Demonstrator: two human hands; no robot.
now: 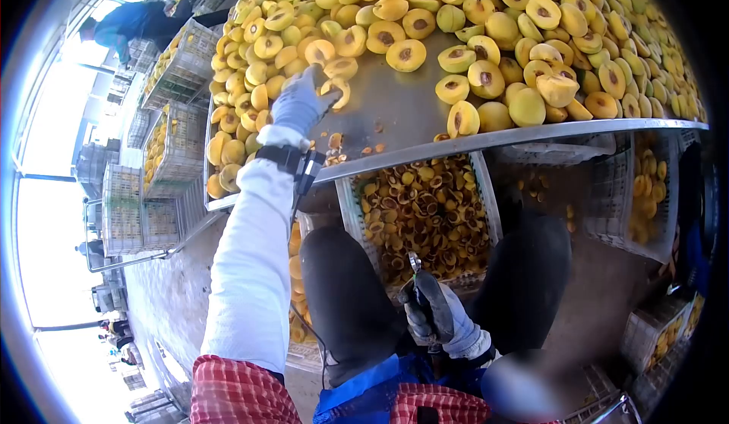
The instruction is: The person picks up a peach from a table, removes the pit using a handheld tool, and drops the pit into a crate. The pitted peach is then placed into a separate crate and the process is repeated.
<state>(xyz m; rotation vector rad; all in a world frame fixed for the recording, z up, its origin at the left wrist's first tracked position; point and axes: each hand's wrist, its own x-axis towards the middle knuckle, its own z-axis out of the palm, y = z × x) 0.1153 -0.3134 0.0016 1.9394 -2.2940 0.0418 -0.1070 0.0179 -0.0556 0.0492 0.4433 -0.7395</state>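
My left hand (300, 104), in a pale grey glove, reaches over the metal table (372, 120). Its fingers are apart, right at a halved yellow peach (336, 92) on the edge of the pile. Low between my knees, my gloved right hand (448, 319) is wrapped round the handle of a pitting tool (414, 263) with a small metal loop at its tip, which points up and away from me. Many halved peaches (406, 55) cover the table, some with brown pits or hollows facing up. Small fruit scraps (335, 141) lie beside my left wrist.
Under the table edge, a crate (486, 196) between my knees holds yellow-brown scraps. More crates of fruit stand at left (121, 204) and right (672, 196). A raised metal rim (471, 145) borders the table. Another person (125, 25) bends over at far left. A cable (304, 321) hangs by my left arm.
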